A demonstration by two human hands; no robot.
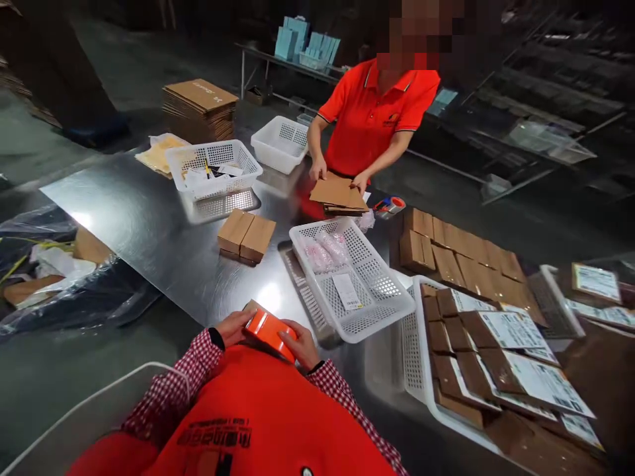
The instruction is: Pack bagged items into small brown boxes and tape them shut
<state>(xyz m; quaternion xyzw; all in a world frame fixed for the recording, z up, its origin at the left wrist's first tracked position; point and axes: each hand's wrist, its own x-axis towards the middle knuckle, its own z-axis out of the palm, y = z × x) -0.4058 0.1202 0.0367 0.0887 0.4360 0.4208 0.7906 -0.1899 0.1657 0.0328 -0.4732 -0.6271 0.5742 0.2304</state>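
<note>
Close to my body, my left hand (234,328) is closed on a small cardboard box (254,307), most of it hidden behind an orange tape dispenser (270,332). My right hand (300,342) grips that dispenser, which lies against the box. Two small brown cartons (247,233) sit side by side on the metal table (173,261) beyond my hands. To the right of them, a white perforated basket (377,281) holds several bubble-wrapped pinkish items (325,251) and a white labelled slip (346,291).
Across the table a co-worker (370,125) in a red shirt handles flat cardboard (340,193), beside another tape dispenser (389,206). Labelled cartons (516,330) fill a basket at right; plain cartons (466,258) stand behind. Further baskets (213,165) and stacked cardboard (200,99) are far left.
</note>
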